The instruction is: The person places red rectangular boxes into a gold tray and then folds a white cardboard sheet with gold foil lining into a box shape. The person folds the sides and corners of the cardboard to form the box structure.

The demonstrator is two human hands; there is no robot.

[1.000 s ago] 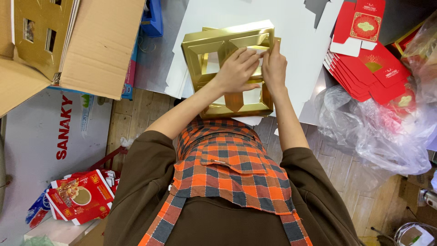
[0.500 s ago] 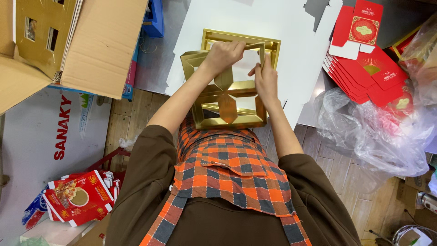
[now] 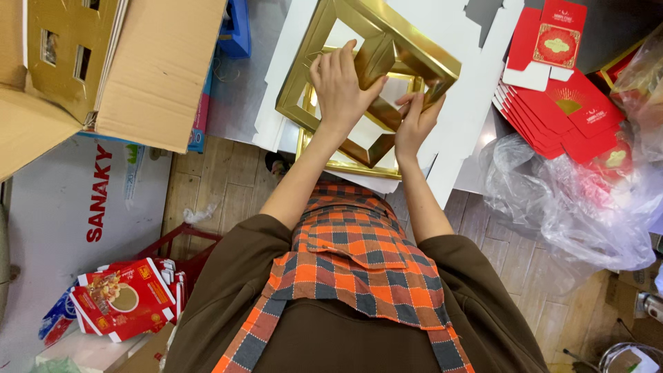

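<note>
Gripping a gold card frame (image 3: 366,83) beside red flat cartons (image 3: 559,110).

A packaging workshop is indicated: flat red cartons (image 3: 563,114) are stacked beside white card sheets (image 3: 476,83), an open corrugated box (image 3: 103,62) is stored alongside, and clear plastic wrapping (image 3: 573,200) is piled nearby.
</note>
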